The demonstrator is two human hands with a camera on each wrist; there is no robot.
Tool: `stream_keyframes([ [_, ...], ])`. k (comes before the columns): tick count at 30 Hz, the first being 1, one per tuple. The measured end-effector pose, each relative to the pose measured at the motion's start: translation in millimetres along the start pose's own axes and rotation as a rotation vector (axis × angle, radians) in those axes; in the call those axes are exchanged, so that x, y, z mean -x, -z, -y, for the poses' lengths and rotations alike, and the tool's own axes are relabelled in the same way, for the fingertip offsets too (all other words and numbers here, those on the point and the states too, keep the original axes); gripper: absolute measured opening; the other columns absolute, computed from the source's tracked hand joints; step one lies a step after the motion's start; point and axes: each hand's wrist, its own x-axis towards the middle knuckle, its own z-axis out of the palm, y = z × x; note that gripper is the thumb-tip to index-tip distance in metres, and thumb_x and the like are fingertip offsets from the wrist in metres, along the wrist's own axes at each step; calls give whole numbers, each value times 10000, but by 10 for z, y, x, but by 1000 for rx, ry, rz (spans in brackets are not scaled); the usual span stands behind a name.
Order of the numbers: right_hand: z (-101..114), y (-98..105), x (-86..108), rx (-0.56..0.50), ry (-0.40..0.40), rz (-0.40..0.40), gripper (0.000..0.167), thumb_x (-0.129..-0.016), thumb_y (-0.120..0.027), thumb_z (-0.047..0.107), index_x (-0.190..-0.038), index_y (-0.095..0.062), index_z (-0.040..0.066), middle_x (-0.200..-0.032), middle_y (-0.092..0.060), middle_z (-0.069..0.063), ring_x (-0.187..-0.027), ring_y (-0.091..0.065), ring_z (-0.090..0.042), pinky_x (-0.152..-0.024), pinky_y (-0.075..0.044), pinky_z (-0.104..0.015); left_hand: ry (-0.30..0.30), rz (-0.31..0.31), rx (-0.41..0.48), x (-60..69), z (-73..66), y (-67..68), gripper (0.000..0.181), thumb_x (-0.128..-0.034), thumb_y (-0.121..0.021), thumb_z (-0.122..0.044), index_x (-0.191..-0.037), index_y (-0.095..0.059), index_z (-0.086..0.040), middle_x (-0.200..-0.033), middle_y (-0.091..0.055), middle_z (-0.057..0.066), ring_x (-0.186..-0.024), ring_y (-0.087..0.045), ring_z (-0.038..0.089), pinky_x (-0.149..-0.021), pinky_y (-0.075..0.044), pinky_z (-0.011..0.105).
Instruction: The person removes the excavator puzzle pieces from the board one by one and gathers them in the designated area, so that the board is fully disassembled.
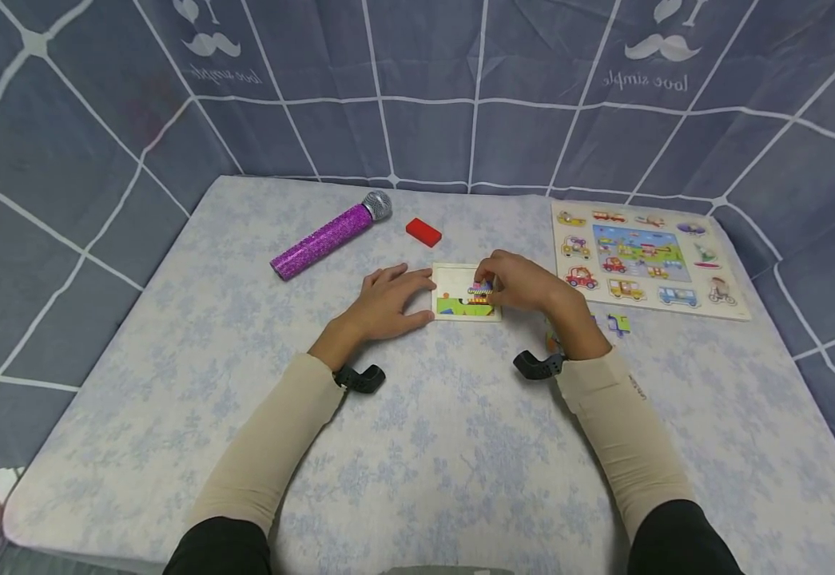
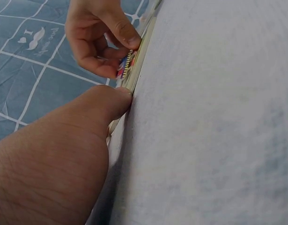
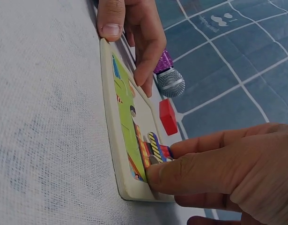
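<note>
A small framed puzzle board (image 1: 460,313) lies flat on the table, its lower part filled with green picture pieces and its upper part bare. My left hand (image 1: 388,307) rests at the board's left edge, thumb and fingers spread and touching the frame. At the right side of the board my right hand (image 1: 528,286) pinches a colourful puzzle piece (image 3: 156,147) with yellow-and-black stripes between thumb and finger. That piece is over the board's right part; whether it lies fully flat cannot be told.
Behind the board are a red block (image 1: 423,232) and a purple glittery microphone (image 1: 327,239). A larger vehicle puzzle board (image 1: 647,259) lies at the right back. Loose pieces (image 1: 618,323) sit near my right forearm, partly hidden. A patterned curtain (image 1: 424,72) stands behind the table.
</note>
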Motion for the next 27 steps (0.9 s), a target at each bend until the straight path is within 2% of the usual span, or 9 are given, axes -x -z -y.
stream_keyframes([
  [12, 38, 32, -6, 80, 6, -27, 307, -854, -783, 26, -1147, -694, 9, -1063, -618, -110, -919, -589, -257, -838, -504, -420, -7, -3, -8, -15, -11, 44, 563, -989, -572, -521, -1467, -507, -232, -1635, -303, -61, -1503, -187, 334, -1137, -131, 604],
  [17, 12, 11, -25, 59, -6, -27, 328, -829, -755, 12, -1151, -696, 27, -1059, -613, -95, -888, -578, -242, -802, -501, -403, 0, -4, -11, -6, -2, 32, 563, -990, -567, -522, -1470, -505, -234, -1635, -303, -61, -1503, -185, 326, -1138, -131, 600],
  [22, -47, -10, -28, 45, 2, -59, 337, -833, -757, 38, -1165, -696, 52, -1047, -603, -79, -848, -559, -231, -766, -489, -399, 2, -7, -12, -1, 6, 14, 556, -989, -569, -525, -1463, -506, -242, -1634, -304, -61, -1502, -190, 326, -1134, -134, 605],
  [27, -112, 31, 51, -14, 37, -102, 333, -859, -738, 43, -1188, -682, 42, -1089, -609, -95, -898, -575, -252, -799, -494, -428, -3, -4, -11, -1, 7, -5, 556, -990, -566, -530, -1466, -502, -249, -1637, -297, -67, -1505, -186, 320, -1134, -132, 604],
])
